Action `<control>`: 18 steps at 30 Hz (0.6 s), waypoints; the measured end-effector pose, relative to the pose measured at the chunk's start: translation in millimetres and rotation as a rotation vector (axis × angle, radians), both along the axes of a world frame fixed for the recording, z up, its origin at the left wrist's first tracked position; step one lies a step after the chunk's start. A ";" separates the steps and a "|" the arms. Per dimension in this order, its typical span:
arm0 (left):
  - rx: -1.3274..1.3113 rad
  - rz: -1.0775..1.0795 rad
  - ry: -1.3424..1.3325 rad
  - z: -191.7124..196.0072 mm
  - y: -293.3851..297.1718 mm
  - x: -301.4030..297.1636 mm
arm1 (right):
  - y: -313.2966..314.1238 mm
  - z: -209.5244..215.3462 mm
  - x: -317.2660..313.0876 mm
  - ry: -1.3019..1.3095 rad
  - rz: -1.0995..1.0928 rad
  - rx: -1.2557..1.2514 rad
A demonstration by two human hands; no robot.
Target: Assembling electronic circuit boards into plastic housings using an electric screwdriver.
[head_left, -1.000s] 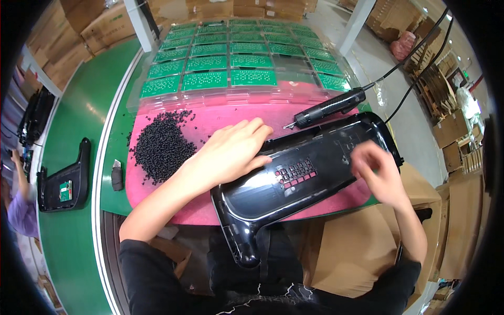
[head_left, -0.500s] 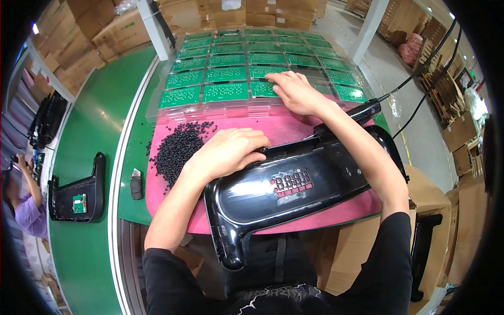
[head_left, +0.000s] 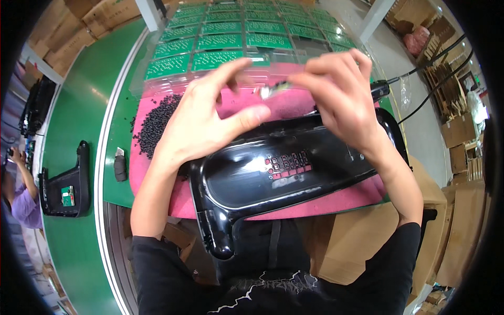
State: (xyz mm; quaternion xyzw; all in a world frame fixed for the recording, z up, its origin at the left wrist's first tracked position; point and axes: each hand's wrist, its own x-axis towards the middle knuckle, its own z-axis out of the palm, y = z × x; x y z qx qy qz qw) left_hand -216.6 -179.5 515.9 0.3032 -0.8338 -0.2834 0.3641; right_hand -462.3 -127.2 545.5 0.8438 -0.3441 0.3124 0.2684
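Observation:
A green circuit board (head_left: pixel 274 89), blurred and seen nearly edge-on, is pinched in my right hand (head_left: pixel 344 100) above the far edge of a black plastic housing (head_left: pixel 236 181). Across from it, my left hand (head_left: pixel 202 118) has thumb and fingers spread, apart from the board. The housing lies open side up on a pink mat (head_left: pixel 152 194), with digit-shaped cutouts in its middle and one arm hanging past the near edge. Beyond my hands, a clear plastic tray (head_left: pixel 173 81) holds rows of green circuit boards (head_left: pixel 218 59).
Small black pieces (head_left: pixel 155 123) lie heaped on the mat's left. A corded black cylindrical tool (head_left: pixel 379 90) rests at the right. On the green surface at left are a dark wrapped object (head_left: pixel 121 165) and another housing (head_left: pixel 63 197) with a board. A co-worker's purple sleeve (head_left: pixel 25 210) shows beyond.
My right hand has lifted a circuit board out of the tray and brought it back over the housing. My left hand has left the housing's edge and opened beside the board.

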 end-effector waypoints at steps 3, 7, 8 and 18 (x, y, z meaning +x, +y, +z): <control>0.421 -0.196 -0.132 10.1 13.6 -9.4 | 30.2 -5.5 -1.2 0.105 0.048 -0.105; 0.370 -0.190 -0.038 9.8 22.5 -12.7 | 49.9 -3.4 -16.4 -0.088 0.052 0.237; 0.260 -0.170 -0.010 8.6 22.9 -12.5 | 54.9 0.0 -16.9 -0.225 0.030 0.386; 0.056 -0.506 -0.330 -2.0 28.0 -8.2 | 89.4 -27.3 -28.1 -0.836 -0.167 1.406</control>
